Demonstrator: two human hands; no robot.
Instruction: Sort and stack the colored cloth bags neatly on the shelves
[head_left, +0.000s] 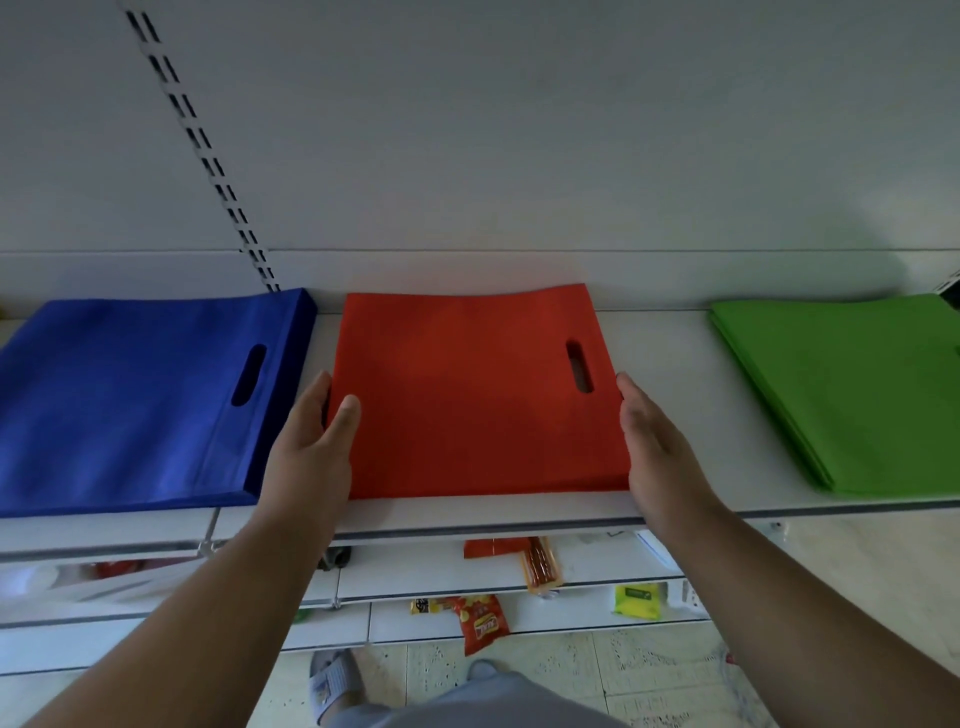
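The left hand (317, 431) grasps the left edge of a flat red cloth bag (478, 389), thumb on top; the right hand (654, 436) presses straight fingers against its right edge. The bag lies on the white shelf (660, 343) between a blue cloth bag stack (130, 405) and a green one (852, 395) (each well apart).
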